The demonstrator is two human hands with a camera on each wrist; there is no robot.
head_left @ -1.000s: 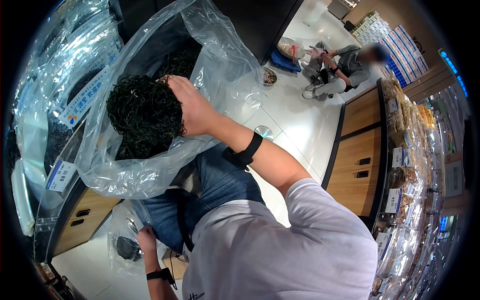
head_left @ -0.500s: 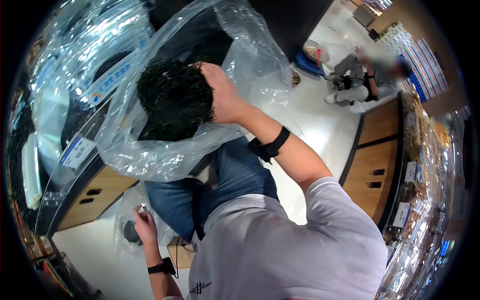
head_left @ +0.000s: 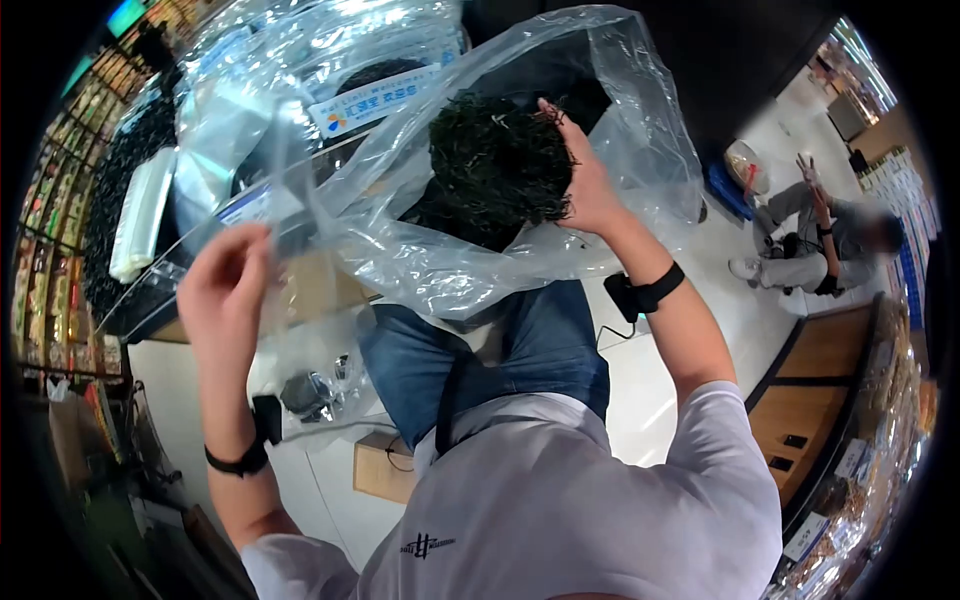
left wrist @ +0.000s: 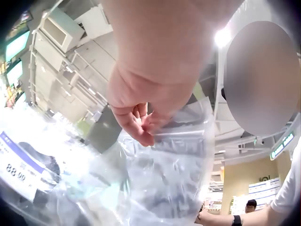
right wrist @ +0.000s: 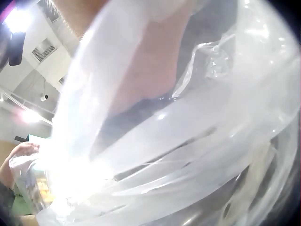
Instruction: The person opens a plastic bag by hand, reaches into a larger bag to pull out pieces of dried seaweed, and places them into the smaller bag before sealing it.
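A large clear plastic bag (head_left: pixel 430 275) lies wide open over the lap, with dark stringy stuff like dried seaweed inside. My right hand (head_left: pixel 592 190) grips a thick clump of the dark strands (head_left: pixel 490 165) at the bag's mouth, thumb and fingers along its right side. In the right wrist view, folds of the bag cover most of that hand (right wrist: pixel 150 70). At left, my raised left hand (head_left: pixel 225 285) pinches the edge of a small clear bag (left wrist: pixel 169 169) between thumb and fingertips. That bag hangs below the fingers in the left wrist view.
A display bin with plastic packs (head_left: pixel 300 50) and a price tag (left wrist: pixel 19 165) stands at front left. On the floor sits another clear bag with a dark lump (head_left: pixel 308 395). A seated person (head_left: pixel 830 235) is at right, beyond a wooden cabinet (head_left: pixel 835 370).
My left hand has risen from the bag on the floor, bringing up a small clear bag. The right hand stays on the dark clump. The head view has swung left.
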